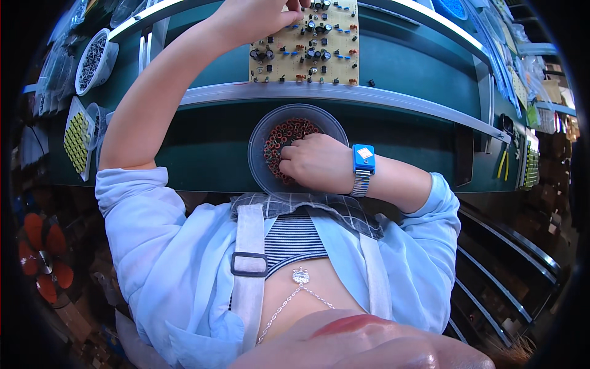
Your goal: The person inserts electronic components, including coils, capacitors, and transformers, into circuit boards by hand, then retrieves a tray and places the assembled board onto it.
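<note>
My left hand (265, 15) reaches over a tan circuit board (279, 66) at the top edge of the view. Its fingers are curled in and partly cut off, so whatever they pinch is hidden. Capacitors and other small components stand in rows on the board. Close to my body, my right hand (316, 161) dips into a round clear plastic bowl (256, 150). Small red ring-shaped coils (275, 144) fill the bottom of that bowl. The right fingers are bent together among the coils, their tips out of sight. A blue wrist strap (364, 158) circles my right wrist.
A metal rail (405, 98) runs between bowl and board across the green table (418, 58). At left are a tub (110, 58) of small metal parts and a tray of yellow-green pieces (77, 141). Yellow-handled pliers (503, 165) lie at right. A fan (46, 261) stands lower left.
</note>
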Demonstrator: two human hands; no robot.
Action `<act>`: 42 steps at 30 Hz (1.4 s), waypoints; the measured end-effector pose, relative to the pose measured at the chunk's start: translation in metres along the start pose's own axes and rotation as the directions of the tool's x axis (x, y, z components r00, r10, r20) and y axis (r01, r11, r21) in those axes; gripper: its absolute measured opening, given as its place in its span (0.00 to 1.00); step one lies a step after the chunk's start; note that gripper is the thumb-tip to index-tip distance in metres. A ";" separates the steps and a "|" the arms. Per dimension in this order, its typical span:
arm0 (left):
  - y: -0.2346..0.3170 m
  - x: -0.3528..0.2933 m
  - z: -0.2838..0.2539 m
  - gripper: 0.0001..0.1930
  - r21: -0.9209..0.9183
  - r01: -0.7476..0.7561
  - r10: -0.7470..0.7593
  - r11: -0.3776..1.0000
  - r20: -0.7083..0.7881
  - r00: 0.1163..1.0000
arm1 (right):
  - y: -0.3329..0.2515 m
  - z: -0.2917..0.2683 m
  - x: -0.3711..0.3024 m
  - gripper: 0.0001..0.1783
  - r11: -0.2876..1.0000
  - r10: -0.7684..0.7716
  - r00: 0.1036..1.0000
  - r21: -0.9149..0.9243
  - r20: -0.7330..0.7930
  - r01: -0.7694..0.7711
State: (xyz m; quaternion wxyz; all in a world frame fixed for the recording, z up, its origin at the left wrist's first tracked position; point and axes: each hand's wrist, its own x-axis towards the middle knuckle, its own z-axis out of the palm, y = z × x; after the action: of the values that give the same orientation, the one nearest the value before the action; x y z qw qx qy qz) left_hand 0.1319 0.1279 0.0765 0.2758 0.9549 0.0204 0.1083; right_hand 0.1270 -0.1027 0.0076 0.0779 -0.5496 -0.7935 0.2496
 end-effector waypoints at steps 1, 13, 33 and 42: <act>-0.002 -0.001 0.001 0.06 0.010 -0.031 0.031 0.999 -0.002 1.000 | -0.001 0.001 0.001 0.07 1.000 0.000 1.000 0.011 0.016 0.000; -0.032 -0.006 0.010 0.06 0.021 -0.312 0.312 0.950 -0.066 0.948 | -0.008 -0.009 0.003 0.09 0.991 -0.021 0.996 0.133 -0.086 0.032; -0.032 -0.004 0.011 0.06 0.103 -0.452 0.456 0.886 -0.011 0.890 | -0.008 -0.018 0.001 0.07 0.937 0.094 0.982 0.348 -0.166 -0.031; -0.017 -0.016 -0.001 0.05 0.146 -0.508 0.524 0.849 -0.109 0.845 | 0.020 -0.071 -0.013 0.15 0.994 0.046 0.691 0.102 -0.721 0.040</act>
State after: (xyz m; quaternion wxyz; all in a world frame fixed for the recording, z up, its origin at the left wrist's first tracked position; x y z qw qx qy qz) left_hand 0.1163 0.1411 0.0648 0.1806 0.9285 -0.2115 0.2461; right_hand 0.1765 -0.0873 0.0611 0.4130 -0.5996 -0.6832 0.0566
